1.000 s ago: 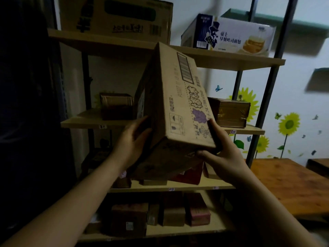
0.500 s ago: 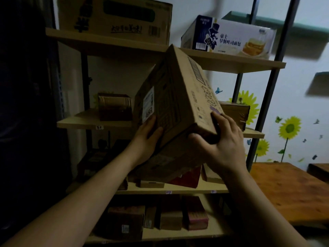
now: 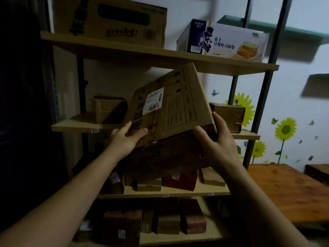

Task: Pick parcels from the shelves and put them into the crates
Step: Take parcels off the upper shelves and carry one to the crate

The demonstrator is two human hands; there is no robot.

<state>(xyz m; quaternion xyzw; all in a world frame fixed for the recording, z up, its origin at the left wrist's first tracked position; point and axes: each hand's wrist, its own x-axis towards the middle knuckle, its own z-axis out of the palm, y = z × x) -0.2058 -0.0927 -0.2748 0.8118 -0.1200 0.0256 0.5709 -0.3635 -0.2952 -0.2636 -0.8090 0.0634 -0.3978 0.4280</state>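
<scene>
1. A metal-framed shelving unit [image 3: 124, 50] with 4 wooden boards fills the dim view. A wooden bench [image 3: 288, 193] stands to its right. No crate is in view.
2. The cardboard parcel [image 3: 174, 111] I am picking is off the boards. It hangs in the air in front of the 2nd shelf, tilted, with its white label facing me and its top corner close under the top board.
3. My left grip [image 3: 127, 138] is clamped on the parcel's lower left edge, thumb pressed on the labelled face. My right grip [image 3: 218, 145] is curled round its lower right corner, thumb in front.
4. Risk, as I judge it: both grips sit low on a tilted box, so its upper end could tip over and slide out of my hold.
5. Risk: drawing it out carelessly could knock that top corner on the top board.
6. Risk: its right side could catch the small taped parcel [image 3: 229, 116] just behind my right grip and push it off the shelf.
7. Risk: with no crate in sight I must turn while carrying, and the box hides much of what is ahead.
</scene>
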